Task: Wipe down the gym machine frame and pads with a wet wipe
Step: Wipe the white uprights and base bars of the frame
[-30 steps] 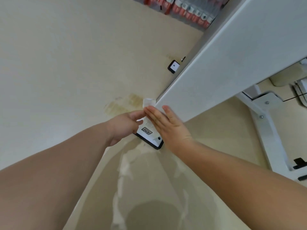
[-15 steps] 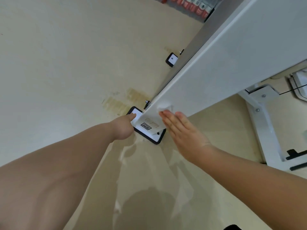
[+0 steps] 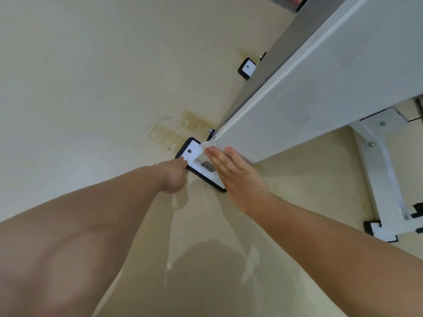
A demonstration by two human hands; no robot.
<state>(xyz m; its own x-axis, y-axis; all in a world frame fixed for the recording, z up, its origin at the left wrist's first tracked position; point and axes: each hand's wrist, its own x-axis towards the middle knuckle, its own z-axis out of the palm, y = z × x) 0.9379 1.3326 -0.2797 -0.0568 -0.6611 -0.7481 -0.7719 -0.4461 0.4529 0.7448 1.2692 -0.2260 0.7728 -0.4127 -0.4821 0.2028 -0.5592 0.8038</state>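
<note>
Head view, looking down a gym machine upright to the floor. Wet wipe (image 3: 208, 145): a small white crumpled wad at the foot of the white frame post (image 3: 320, 99), where the post meets its base plate (image 3: 194, 154); only its upper edge shows beyond the fingertips. Right hand (image 3: 238, 177): fingers straight and held side by side, laid flat on the wipe and pressing it against the bottom corner of the post, the palm lying over the near end of the plate. Left hand (image 3: 172, 175): seen end-on from the wrist, one fingertip touching the plate's near left edge; whether its other fingers are spread or curled cannot be told.

The base plate is white with a black rubber border, flat on the floor, carrying one bolt hole (image 3: 189, 151) near its far corner and a black printed label (image 3: 208, 167) just beside the right hand's fingers. A bolt head (image 3: 210, 131) stands behind the post's foot. Yellowish streaked stains (image 3: 174, 131) mark the beige floor (image 3: 91, 88) just beyond the plate. A second foot plate (image 3: 248, 67) lies farther along the same frame. At right, well apart, a white bolted floor brace (image 3: 377, 168) ends in a black-edged foot (image 3: 384, 234).
</note>
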